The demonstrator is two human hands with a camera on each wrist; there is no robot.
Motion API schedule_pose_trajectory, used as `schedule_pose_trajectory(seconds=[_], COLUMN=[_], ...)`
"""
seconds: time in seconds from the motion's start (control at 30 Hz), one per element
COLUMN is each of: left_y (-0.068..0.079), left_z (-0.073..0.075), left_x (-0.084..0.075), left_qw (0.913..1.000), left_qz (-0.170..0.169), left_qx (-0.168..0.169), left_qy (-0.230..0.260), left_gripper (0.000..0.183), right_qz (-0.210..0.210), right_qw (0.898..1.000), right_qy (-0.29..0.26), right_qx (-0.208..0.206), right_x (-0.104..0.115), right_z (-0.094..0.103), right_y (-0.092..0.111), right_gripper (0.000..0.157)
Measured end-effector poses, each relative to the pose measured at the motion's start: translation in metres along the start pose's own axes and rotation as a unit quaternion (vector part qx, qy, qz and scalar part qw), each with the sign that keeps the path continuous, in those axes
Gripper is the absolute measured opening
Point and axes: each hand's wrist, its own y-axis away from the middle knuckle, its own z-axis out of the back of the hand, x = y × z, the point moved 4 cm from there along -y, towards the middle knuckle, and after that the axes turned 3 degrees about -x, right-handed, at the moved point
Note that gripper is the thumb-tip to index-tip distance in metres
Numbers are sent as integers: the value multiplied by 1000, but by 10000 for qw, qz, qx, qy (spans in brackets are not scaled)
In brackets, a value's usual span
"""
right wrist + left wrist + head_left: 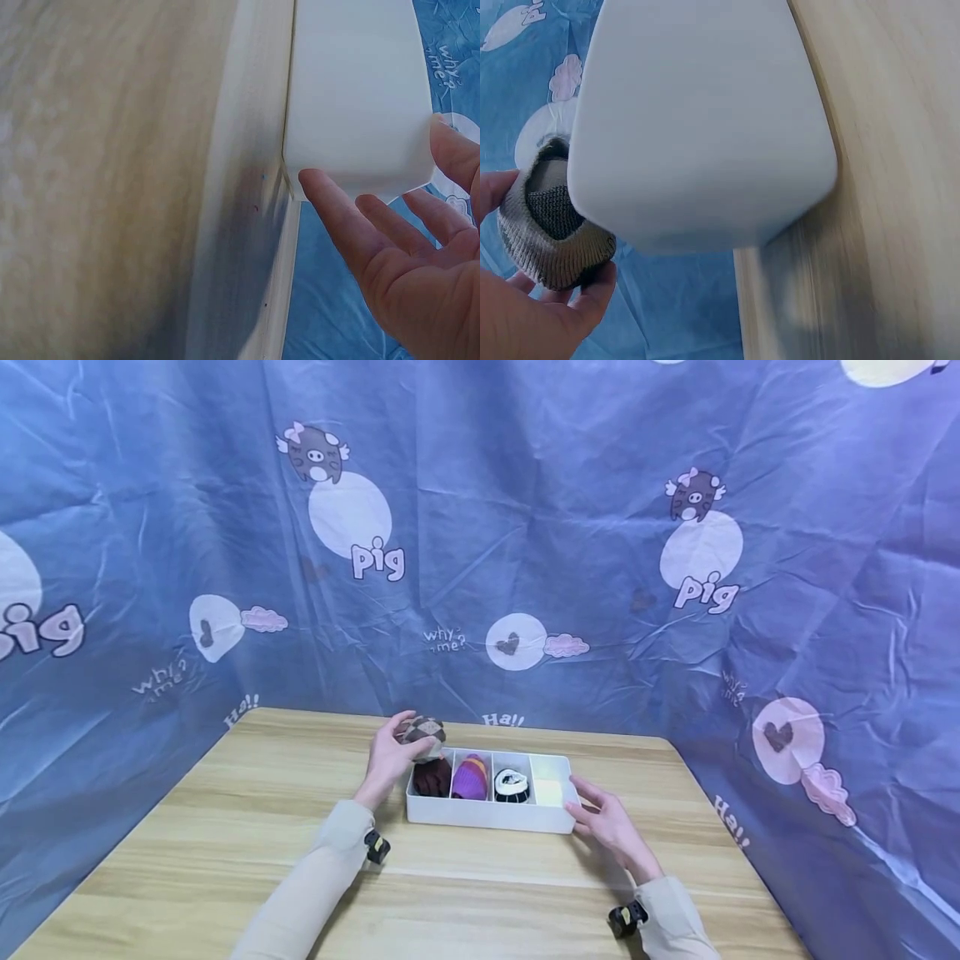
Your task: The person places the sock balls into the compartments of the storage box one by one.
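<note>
My left hand (387, 758) holds a rolled-up sock (425, 729) with a brown, grey and beige diamond pattern, above the left end of a white divided box (487, 815). In the left wrist view the sock (544, 247) shows its ribbed, folded opening, with thumb and fingers around it. Within the box, a dark brown rolled sock (432, 778) lies in the left compartment. Beside it come a purple sock (470, 779) with an orange band and a black-and-white one (512, 786). My right hand (609, 823) touches the box's right end with its fingers (337, 214) mostly extended.
The box stands on a light wood-grain table (480, 893). A blue curtain (465, 527) printed with pigs and words hangs behind the table and along both sides. Each wrist carries a small black camera (377, 847).
</note>
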Motion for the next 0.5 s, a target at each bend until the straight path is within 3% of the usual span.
schedule_pose_trajectory(seconds=[0.17,0.5], left_y=[0,5], left_z=[-9,-26], left_x=[-3,-11], left_qw=[9999,9975], left_qz=[-75,-415], left_qx=[70,210], left_qy=[-20,-527], left_gripper=[61,59], right_qz=[-18,39], right_qw=[10000,10000], right_qy=[-24,0], right_qx=[17,60], right_x=[-1,1], right_z=[0,0], right_y=[0,2], right_gripper=[64,64])
